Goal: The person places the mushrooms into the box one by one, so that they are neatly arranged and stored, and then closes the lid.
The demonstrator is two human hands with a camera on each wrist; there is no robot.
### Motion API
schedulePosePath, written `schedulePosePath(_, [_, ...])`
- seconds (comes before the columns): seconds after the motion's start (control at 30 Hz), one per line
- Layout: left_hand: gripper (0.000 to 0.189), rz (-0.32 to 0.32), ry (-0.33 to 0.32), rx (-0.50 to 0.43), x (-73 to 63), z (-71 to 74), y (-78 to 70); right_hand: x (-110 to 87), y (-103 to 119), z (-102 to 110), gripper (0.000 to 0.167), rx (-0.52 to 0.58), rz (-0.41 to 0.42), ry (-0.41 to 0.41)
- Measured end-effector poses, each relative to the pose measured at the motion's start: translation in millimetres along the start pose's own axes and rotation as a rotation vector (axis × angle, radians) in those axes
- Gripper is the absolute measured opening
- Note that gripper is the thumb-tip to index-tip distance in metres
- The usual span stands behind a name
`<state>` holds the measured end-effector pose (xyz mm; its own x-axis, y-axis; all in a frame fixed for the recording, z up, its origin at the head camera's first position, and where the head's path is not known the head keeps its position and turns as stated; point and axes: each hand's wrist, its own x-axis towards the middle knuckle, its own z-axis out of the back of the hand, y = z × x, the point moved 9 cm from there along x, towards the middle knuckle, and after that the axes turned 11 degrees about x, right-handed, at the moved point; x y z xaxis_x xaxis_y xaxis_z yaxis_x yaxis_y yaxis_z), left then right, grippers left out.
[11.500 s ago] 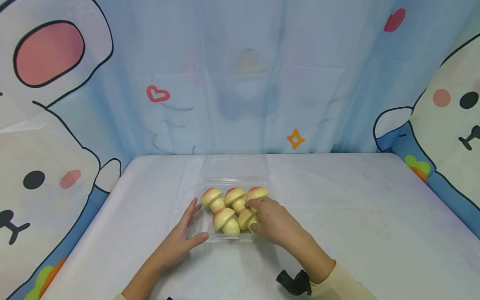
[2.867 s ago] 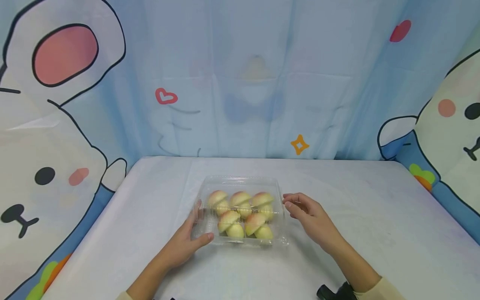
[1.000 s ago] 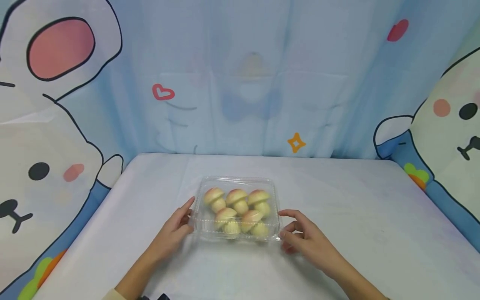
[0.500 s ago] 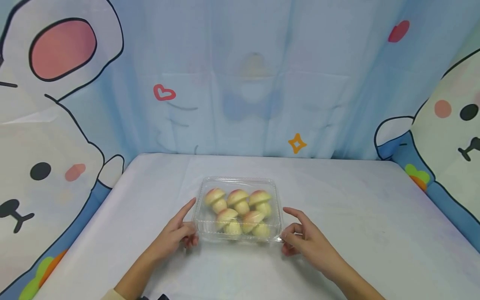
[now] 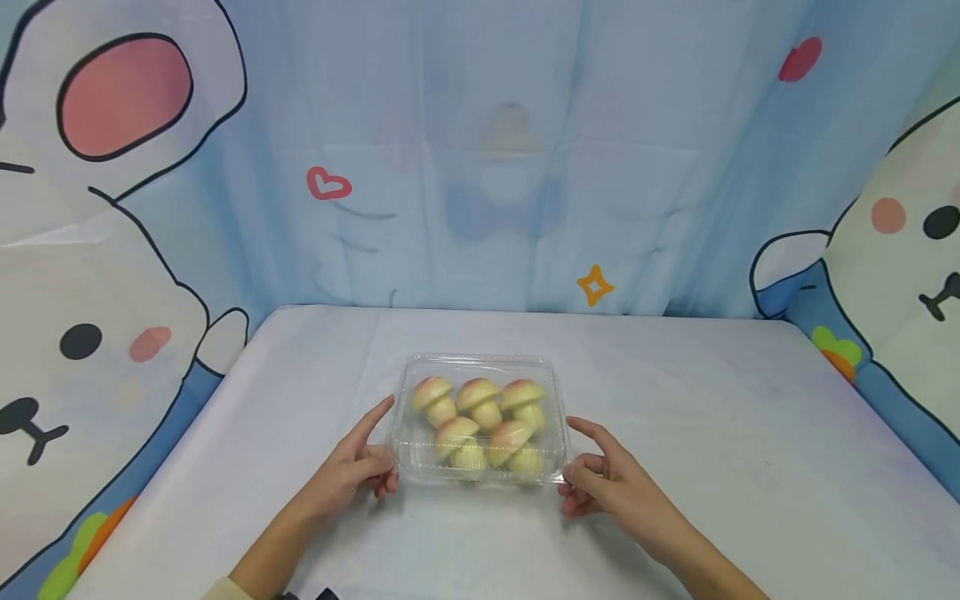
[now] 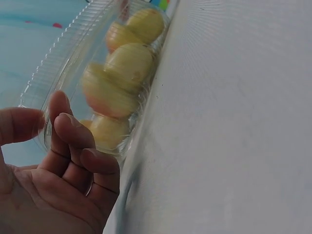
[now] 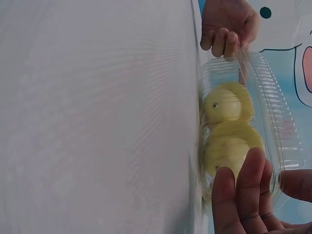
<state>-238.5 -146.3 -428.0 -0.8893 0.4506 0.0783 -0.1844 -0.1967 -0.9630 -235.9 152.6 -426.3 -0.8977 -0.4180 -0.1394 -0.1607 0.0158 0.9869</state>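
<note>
A clear plastic clamshell box sits on the white table with its lid down. Through it show several pale-yellow, mushroom-shaped pieces with reddish caps, in two rows. My left hand pinches the box's front left corner between thumb and fingers, its index finger stretched along the side. At the front right corner, the thumb and curled fingers of my right hand pinch the rim, index finger extended. Both wrist views show a thumb at the ridged rim and fingers close to the wall; some contact is hidden.
White cloth covers the table around the box. Behind it hangs a blue curtain printed with cartoon animals. A small black object shows at the bottom edge near the left sleeve.
Earlier the lid stood open and my right hand was on a piece inside; then the lid came down. Both hands have since moved to the front corners. In the last half second the box shifted slightly right.
</note>
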Motion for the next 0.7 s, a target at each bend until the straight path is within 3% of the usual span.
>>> schedulePosePath(0.3, [0.090, -0.001, 0.027, -0.093, -0.1, -3.2, 2.8, -0.5, -3.4, 1.1, 0.078, 0.025, -0.031, -0.008])
schedulePosePath(0.7, [0.093, 0.030, 0.031, -0.116, 0.8, -4.0, 8.0, -4.8, -4.1, 0.2, 0.077, 0.041, -0.047, -0.011])
